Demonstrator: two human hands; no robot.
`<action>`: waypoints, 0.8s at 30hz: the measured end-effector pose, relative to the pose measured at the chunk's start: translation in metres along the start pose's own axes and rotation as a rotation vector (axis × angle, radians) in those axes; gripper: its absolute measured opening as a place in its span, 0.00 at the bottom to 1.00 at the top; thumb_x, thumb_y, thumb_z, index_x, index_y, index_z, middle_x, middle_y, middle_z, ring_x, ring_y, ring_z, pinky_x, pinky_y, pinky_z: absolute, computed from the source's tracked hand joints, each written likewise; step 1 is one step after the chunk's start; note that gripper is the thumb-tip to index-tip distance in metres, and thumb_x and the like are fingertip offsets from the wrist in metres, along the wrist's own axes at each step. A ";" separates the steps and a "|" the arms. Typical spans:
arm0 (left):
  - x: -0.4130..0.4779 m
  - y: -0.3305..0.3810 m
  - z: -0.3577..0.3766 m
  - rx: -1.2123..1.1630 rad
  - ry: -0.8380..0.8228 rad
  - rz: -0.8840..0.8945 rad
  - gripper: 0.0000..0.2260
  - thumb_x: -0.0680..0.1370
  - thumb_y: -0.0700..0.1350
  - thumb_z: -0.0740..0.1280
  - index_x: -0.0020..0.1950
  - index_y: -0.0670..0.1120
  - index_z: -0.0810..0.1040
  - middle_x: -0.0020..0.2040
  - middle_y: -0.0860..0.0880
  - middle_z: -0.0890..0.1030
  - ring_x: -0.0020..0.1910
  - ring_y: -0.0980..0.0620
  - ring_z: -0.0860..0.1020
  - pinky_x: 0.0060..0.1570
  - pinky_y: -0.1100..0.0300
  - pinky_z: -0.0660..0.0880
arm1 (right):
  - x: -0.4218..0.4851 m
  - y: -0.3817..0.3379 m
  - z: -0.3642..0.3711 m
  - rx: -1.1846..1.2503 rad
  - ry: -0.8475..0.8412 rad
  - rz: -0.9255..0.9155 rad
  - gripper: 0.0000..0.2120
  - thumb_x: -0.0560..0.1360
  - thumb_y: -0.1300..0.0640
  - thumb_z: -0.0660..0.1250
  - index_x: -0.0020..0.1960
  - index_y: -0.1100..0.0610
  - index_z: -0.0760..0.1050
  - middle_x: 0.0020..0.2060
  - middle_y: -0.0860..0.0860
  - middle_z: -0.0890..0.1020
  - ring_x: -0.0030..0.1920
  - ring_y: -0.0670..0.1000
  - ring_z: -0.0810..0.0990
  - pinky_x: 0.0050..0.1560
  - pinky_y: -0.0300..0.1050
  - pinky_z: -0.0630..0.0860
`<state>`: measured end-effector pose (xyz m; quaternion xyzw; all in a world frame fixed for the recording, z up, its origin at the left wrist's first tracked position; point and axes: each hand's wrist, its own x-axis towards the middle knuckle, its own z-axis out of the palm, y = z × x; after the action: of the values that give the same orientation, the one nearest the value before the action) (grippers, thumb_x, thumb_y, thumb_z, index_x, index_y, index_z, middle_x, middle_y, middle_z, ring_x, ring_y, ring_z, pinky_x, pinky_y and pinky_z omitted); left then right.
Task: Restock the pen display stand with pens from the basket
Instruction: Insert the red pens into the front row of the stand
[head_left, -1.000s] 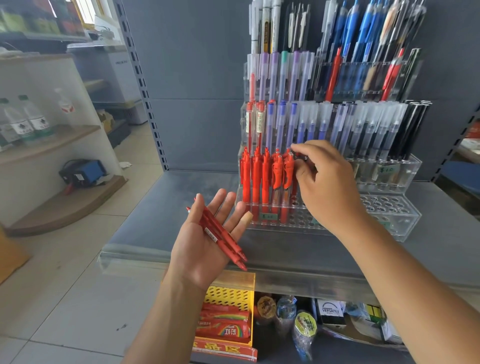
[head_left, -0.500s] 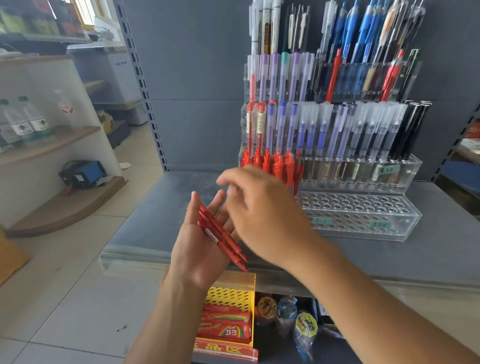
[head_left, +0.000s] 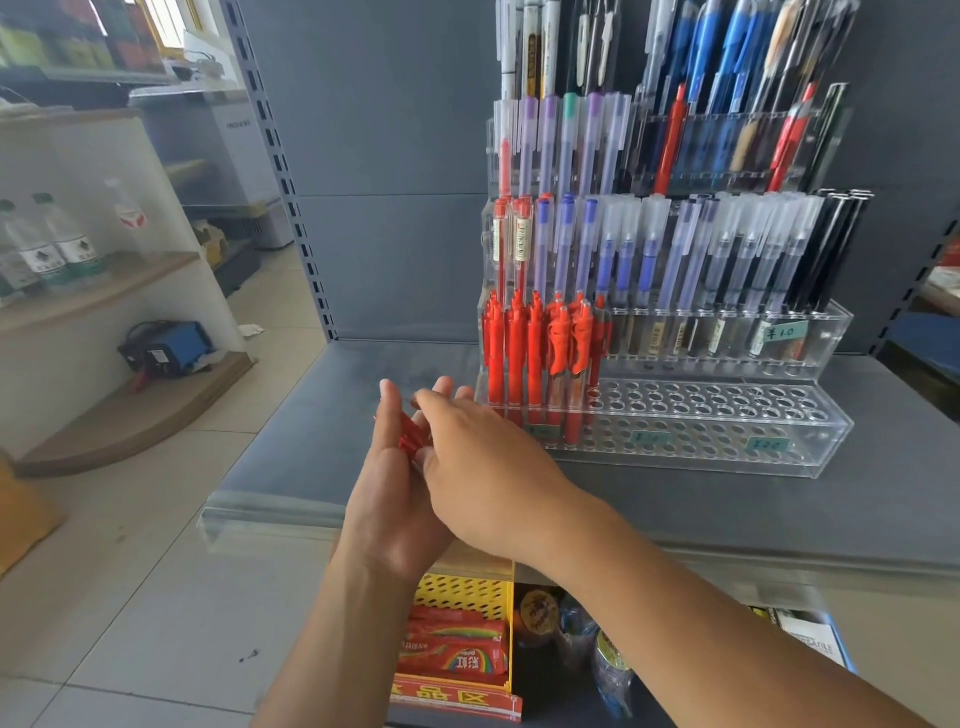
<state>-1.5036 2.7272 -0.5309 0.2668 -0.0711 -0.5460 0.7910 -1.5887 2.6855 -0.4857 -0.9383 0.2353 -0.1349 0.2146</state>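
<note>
L hand (head_left: 389, 499) is held palm-up over the front edge of the grey shelf (head_left: 291, 467), forearm entering from below, fingers extended and slightly spread, not closed. A small bunch of red pens (head_left: 409, 439) is carried across the palm, mostly covered. R hand (head_left: 483, 462) is laid over the L palm from the right, back of hand uppermost, forearm crossing from lower right. R fingertips are bent down onto the bunch; whether a pen is pinched cannot be told, contact pt. hidden. Clear pen stand (head_left: 727, 447) is set on the shelf just behind and right of both hands, against the back panel. On its lowest tier a block of upright red pens (head_left: 535, 353) is seated at the far-left end; rows of open holes run to the right. Upper tiers are stocked w/ capped pens, mainly blue, purple, black. Yellow basket (head_left: 462, 592) is seen on the level below, approx. under the hands, w/ red packets in it.
</note>
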 end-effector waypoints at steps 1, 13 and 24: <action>0.000 0.000 -0.001 0.001 0.000 0.000 0.30 0.78 0.69 0.57 0.70 0.50 0.77 0.64 0.47 0.82 0.69 0.44 0.76 0.60 0.43 0.75 | 0.000 -0.001 -0.001 0.003 0.007 0.008 0.21 0.83 0.59 0.59 0.75 0.55 0.63 0.72 0.55 0.69 0.69 0.58 0.71 0.65 0.57 0.74; 0.005 0.002 -0.007 -0.006 0.025 0.022 0.35 0.79 0.70 0.52 0.73 0.47 0.74 0.69 0.41 0.78 0.69 0.40 0.76 0.70 0.43 0.71 | -0.013 0.000 -0.040 0.083 0.278 -0.085 0.20 0.82 0.61 0.60 0.72 0.50 0.63 0.46 0.48 0.79 0.43 0.51 0.79 0.41 0.47 0.72; 0.005 -0.002 0.005 -0.012 0.143 0.117 0.31 0.81 0.67 0.55 0.66 0.44 0.79 0.60 0.43 0.84 0.56 0.42 0.84 0.52 0.44 0.82 | -0.021 0.039 -0.091 0.302 0.593 -0.114 0.41 0.79 0.65 0.67 0.81 0.42 0.48 0.58 0.42 0.75 0.40 0.38 0.74 0.43 0.34 0.76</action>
<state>-1.5057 2.7205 -0.5287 0.2957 -0.0269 -0.4788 0.8262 -1.6537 2.6339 -0.4280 -0.8275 0.2120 -0.4470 0.2655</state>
